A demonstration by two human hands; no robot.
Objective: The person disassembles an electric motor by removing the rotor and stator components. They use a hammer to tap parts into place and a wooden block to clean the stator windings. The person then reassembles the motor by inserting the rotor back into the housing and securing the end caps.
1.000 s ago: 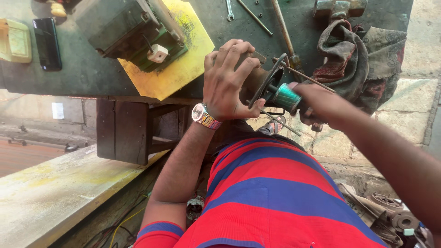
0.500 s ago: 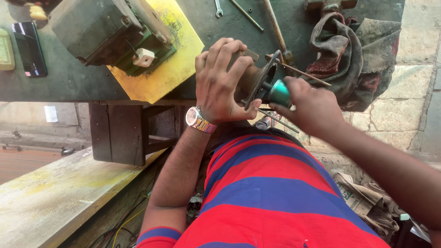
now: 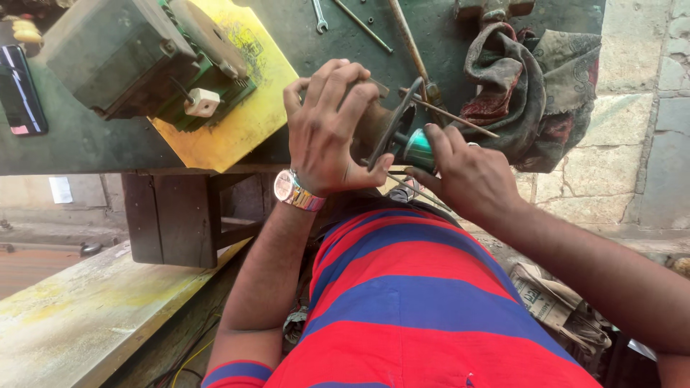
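Just above the middle of the frame the left hand (image 3: 332,129) is clamped over a dark, rounded metal part (image 3: 374,118), fingers curled across its top and thumb pressed under it near the surface (image 3: 431,43) edge, so most of the part is hidden beneath the palm. To its right the right hand (image 3: 467,176) is closed in a pinch on the teal handle (image 3: 418,149) of a tool, whose tip meets a dark ring-shaped frame (image 3: 392,126) standing on edge between the two hands; thin metal rods (image 3: 460,118) stick out from that frame toward the right. A metal-banded wristwatch (image 3: 296,191) sits on the left wrist. At the upper right a crumpled dark rag (image 3: 521,86) lies heaped on the surface, just beside the right hand. In the upper left a bulky grey-green machine block (image 3: 122,57) rests partly on a yellow board (image 3: 244,115), with a small white plug piece (image 3: 201,102) on its lower side. A black phone (image 3: 20,93) lies at the far left edge. A spanner (image 3: 318,16) and a long wooden handle (image 3: 406,36) lie along the top centre. The lower frame is filled by a red and blue striped shirt (image 3: 424,309)
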